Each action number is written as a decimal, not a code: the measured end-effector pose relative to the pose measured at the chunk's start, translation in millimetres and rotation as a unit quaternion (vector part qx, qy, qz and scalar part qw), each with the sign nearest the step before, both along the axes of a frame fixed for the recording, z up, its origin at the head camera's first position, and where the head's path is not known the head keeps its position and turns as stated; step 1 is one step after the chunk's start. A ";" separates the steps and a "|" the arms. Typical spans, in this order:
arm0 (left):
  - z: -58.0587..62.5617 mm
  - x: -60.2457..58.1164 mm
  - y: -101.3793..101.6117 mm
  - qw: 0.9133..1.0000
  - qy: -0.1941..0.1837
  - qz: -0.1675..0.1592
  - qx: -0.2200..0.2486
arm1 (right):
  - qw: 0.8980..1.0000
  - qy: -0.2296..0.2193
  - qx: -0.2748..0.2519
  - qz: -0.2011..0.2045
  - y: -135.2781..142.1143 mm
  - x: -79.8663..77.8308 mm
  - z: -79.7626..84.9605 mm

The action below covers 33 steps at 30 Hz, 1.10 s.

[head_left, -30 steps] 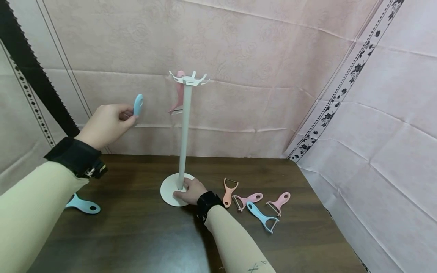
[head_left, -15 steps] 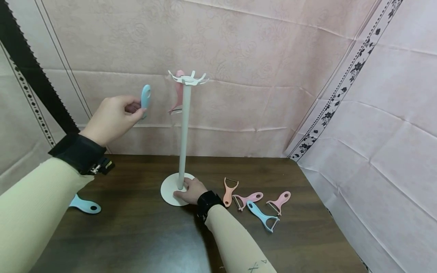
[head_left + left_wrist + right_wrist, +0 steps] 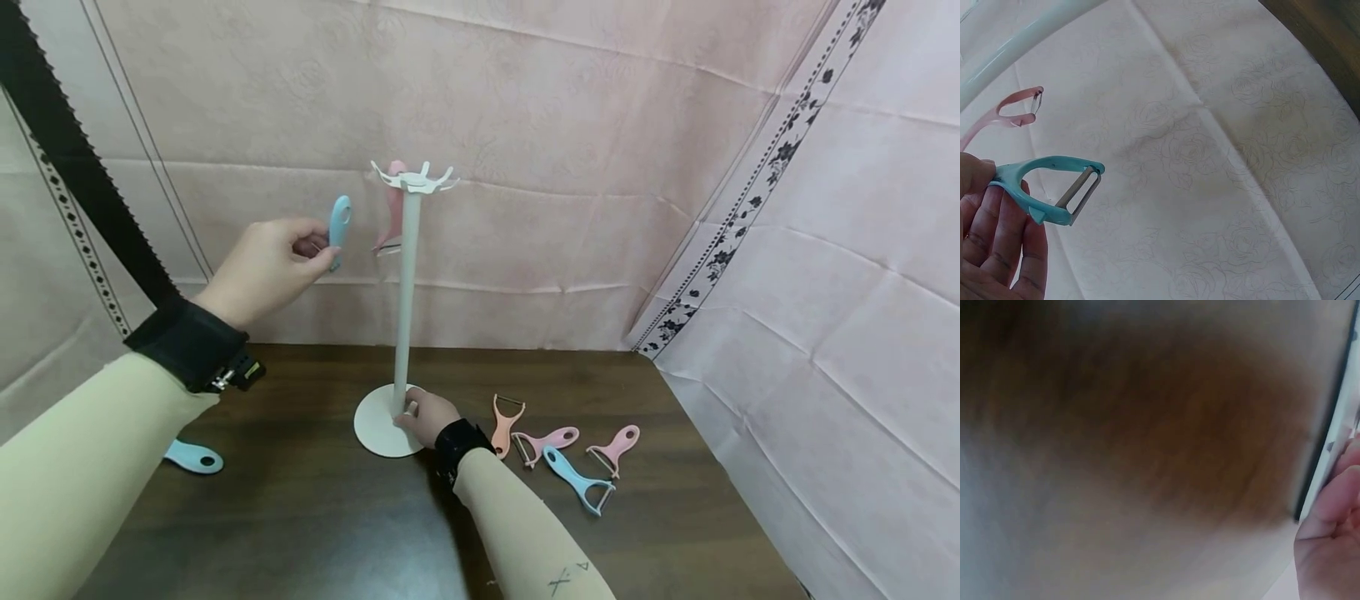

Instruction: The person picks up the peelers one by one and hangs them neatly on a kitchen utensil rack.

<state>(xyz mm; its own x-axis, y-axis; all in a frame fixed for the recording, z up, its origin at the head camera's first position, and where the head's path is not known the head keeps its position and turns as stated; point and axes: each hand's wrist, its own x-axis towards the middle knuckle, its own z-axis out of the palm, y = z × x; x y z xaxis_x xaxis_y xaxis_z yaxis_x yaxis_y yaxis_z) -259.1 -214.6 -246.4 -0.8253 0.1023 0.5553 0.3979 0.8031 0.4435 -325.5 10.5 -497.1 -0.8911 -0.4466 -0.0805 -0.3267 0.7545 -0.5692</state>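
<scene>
My left hand (image 3: 262,262) is raised left of the white stand's (image 3: 407,292) top and pinches a blue peeler (image 3: 340,223) between thumb and fingers, its handle pointing up. In the left wrist view, the blade end of this peeler (image 3: 1044,187) juts out past the fingers. A pink peeler (image 3: 395,208) hangs from one of the stand's upper hooks, on the side nearest my left hand. Down at the round base, my right hand (image 3: 431,417) holds the foot of the pole, thumb and finger curled about it; the right wrist view shows curled fingers (image 3: 1338,494) beside the base's edge.
Right of the base lie an orange peeler (image 3: 502,429), two pink peelers (image 3: 551,437) and a blue peeler (image 3: 577,479) on the brown table (image 3: 315,517). Another blue peeler (image 3: 195,457) is partly hidden under my left forearm. A pale cloth (image 3: 562,125) hangs behind the table.
My left hand has moved right with the blue peeler, nearer the hanging pink one. My right hand stays at the base, its thumb shifted slightly toward the pole.
</scene>
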 end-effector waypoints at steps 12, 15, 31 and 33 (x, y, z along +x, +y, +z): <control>17.0 -7.5 13.1 0.999 0.042 -0.002 0.026 | 0.999 0.003 0.040 0.027 -3.7 -0.1 2.7; 20.8 -8.6 17.6 0.998 0.049 0.005 0.035 | 0.998 0.013 0.056 0.030 -5.8 -0.6 0.3; 22.3 -15.5 24.4 0.997 0.035 0.013 0.064 | 0.989 0.081 0.119 0.022 -9.9 4.0 0.9; 22.2 -15.9 24.8 0.997 0.035 0.013 0.061 | 0.990 0.080 0.117 0.020 -10.3 5.3 2.3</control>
